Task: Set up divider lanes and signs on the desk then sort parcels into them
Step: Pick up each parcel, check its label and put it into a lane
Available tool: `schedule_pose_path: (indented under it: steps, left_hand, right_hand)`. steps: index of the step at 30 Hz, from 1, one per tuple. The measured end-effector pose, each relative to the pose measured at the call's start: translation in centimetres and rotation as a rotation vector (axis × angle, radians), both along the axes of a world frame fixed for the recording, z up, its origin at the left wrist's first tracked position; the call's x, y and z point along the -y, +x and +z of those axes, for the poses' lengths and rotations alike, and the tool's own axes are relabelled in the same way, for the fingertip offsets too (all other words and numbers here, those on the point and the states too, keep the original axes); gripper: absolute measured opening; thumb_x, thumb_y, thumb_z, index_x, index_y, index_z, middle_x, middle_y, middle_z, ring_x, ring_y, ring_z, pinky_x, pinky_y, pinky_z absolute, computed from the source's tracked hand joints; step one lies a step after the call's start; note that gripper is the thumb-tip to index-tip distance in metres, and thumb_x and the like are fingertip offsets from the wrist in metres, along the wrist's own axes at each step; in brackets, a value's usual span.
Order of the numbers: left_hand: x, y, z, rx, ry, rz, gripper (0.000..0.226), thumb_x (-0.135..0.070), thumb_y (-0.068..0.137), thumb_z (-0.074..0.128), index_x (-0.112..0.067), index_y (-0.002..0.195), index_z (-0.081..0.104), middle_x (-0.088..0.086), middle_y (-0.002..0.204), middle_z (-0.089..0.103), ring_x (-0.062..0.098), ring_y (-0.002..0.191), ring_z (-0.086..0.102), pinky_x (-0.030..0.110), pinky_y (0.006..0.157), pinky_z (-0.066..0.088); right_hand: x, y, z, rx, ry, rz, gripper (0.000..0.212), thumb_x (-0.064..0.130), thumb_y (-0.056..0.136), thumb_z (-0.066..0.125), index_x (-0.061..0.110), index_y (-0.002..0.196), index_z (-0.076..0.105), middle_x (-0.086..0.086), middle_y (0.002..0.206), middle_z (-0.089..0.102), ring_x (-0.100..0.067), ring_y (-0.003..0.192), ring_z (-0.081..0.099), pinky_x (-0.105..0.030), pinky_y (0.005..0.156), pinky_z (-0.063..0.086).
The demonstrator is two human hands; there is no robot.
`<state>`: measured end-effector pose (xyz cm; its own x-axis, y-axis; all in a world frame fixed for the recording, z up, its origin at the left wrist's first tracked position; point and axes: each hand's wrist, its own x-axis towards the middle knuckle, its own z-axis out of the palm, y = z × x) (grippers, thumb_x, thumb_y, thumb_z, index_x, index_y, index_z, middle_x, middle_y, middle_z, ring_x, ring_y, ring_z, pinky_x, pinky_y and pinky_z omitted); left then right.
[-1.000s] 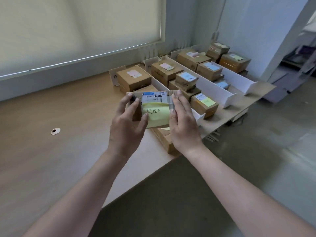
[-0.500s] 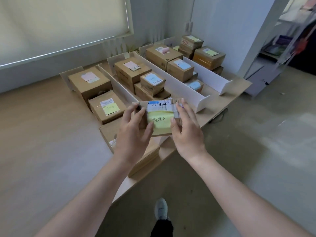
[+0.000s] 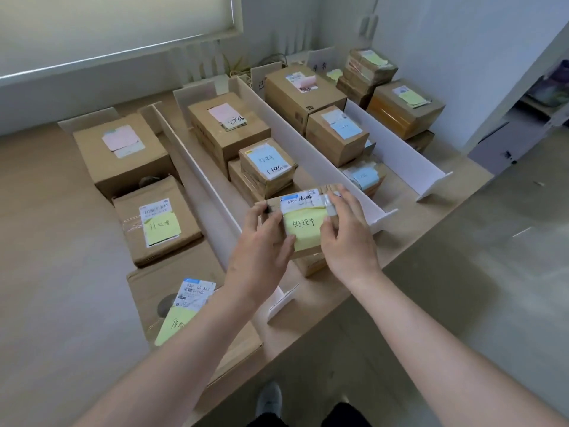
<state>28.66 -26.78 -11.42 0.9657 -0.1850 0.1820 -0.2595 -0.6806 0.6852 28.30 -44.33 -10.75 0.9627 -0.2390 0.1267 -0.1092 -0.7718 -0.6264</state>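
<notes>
I hold a small brown parcel (image 3: 303, 223) with a yellow handwritten note between both hands, above the near end of the second lane. My left hand (image 3: 261, 251) grips its left side and my right hand (image 3: 348, 238) grips its right side. Three long white dividers run away from me: the left divider (image 3: 197, 177), the middle divider (image 3: 304, 146) and the right divider (image 3: 397, 149). Each lane holds several brown parcels with pink, blue or yellow notes. White sign cards (image 3: 320, 60) stand at the far ends of the lanes.
The wooden desk (image 3: 46, 241) stretches to the left; its front edge runs diagonally beside my arms. A large flat parcel (image 3: 172, 297) lies under my left forearm. A wall and window blind stand behind the lanes. My shoe (image 3: 269, 399) shows on the grey floor.
The view has swung down and closer over the lanes. Both hands keep the yellow-note parcel, which now hangs lower over the near end of the second lane.
</notes>
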Motion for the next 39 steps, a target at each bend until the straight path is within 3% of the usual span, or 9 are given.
schedule_pose_path:
  steps: [6,8,11,16,20,23,27,35,39]
  left_hand:
    - [3.7,3.8,-3.0,-0.077,0.064,0.081,0.045,-0.035,0.100,0.061,-0.017,0.141,0.055,-0.006,0.156,0.032,0.010,0.117,0.052,0.032,0.089,0.050]
    - [4.7,4.5,-3.9,-0.095,0.076,0.126,0.044,-0.034,0.100,0.062,-0.017,0.140,0.056,-0.007,0.155,0.033,0.014,0.115,0.055,0.037,0.089,0.054]
    - [6.5,5.1,-5.1,-0.137,0.102,0.183,0.044,-0.033,0.099,0.063,-0.017,0.140,0.056,-0.006,0.155,0.034,0.018,0.116,0.058,0.042,0.089,0.056]
    - [8.8,5.4,-6.2,-0.159,0.136,0.263,0.041,-0.033,0.099,0.064,-0.017,0.136,0.057,-0.006,0.155,0.035,0.023,0.106,0.064,0.042,0.078,0.058]
    - [10.0,5.4,-6.5,-0.171,0.176,0.309,0.041,-0.034,0.100,0.062,-0.018,0.137,0.055,-0.006,0.157,0.032,0.022,0.110,0.063,0.036,0.073,0.052]
    - [10.2,5.2,-6.6,-0.188,0.207,0.329,0.043,-0.034,0.101,0.060,-0.019,0.140,0.053,-0.006,0.160,0.031,0.023,0.116,0.061,0.040,0.076,0.055]
    - [10.3,5.1,-6.1,-0.211,0.235,0.324,0.044,-0.033,0.102,0.057,-0.020,0.143,0.049,-0.006,0.162,0.030,0.022,0.132,0.051,0.042,0.089,0.055]
    - [10.4,4.6,-1.6,-0.166,0.311,0.387,0.042,-0.030,0.106,0.048,-0.022,0.147,0.052,0.000,0.156,0.044,0.023,0.134,0.048,0.038,0.102,0.044]
    - [10.3,4.2,1.7,-0.120,0.349,0.425,0.041,-0.034,0.106,0.047,-0.021,0.144,0.056,0.000,0.154,0.047,0.024,0.136,0.048,0.039,0.104,0.045]
  right_hand:
    - [3.4,5.9,-3.8,-0.064,0.032,0.081,0.046,0.019,0.106,0.043,0.015,0.152,0.043,0.005,0.165,0.028,-0.020,0.144,0.038,-0.044,0.113,0.044]
    - [4.5,7.2,-4.9,-0.089,0.038,0.134,0.046,0.021,0.107,0.043,0.017,0.153,0.040,0.006,0.164,0.026,-0.018,0.144,0.037,-0.034,0.107,0.049]
    - [6.1,8.6,-6.0,-0.130,0.020,0.205,0.047,0.022,0.108,0.041,0.017,0.154,0.038,0.004,0.166,0.024,-0.018,0.146,0.034,-0.023,0.103,0.040]
    - [8.6,10.5,-7.2,-0.208,0.019,0.354,0.045,0.018,0.108,0.038,0.018,0.153,0.041,0.005,0.167,0.020,-0.021,0.146,0.031,-0.040,0.114,0.041]
    - [9.9,11.0,-7.3,-0.218,-0.006,0.437,0.045,0.021,0.107,0.041,0.020,0.152,0.043,0.005,0.165,0.020,-0.022,0.143,0.035,-0.043,0.112,0.043]
    - [10.4,11.3,-6.8,-0.229,-0.070,0.460,0.047,0.026,0.104,0.049,0.022,0.151,0.044,0.005,0.162,0.023,-0.023,0.134,0.040,-0.041,0.105,0.048]
    - [10.1,11.5,-5.9,-0.231,-0.157,0.464,0.051,0.027,0.100,0.054,0.020,0.150,0.043,0.000,0.158,0.028,-0.026,0.130,0.042,-0.039,0.105,0.043]
    - [8.9,11.6,-2.5,-0.193,-0.217,0.541,0.056,0.025,0.103,0.052,0.023,0.157,0.035,-0.003,0.169,0.019,-0.026,0.156,0.017,-0.043,0.124,0.027]
    - [7.6,11.7,1.1,-0.080,-0.185,0.626,0.051,0.024,0.105,0.049,0.020,0.155,0.039,-0.004,0.167,0.027,-0.027,0.155,0.020,-0.043,0.124,0.026]
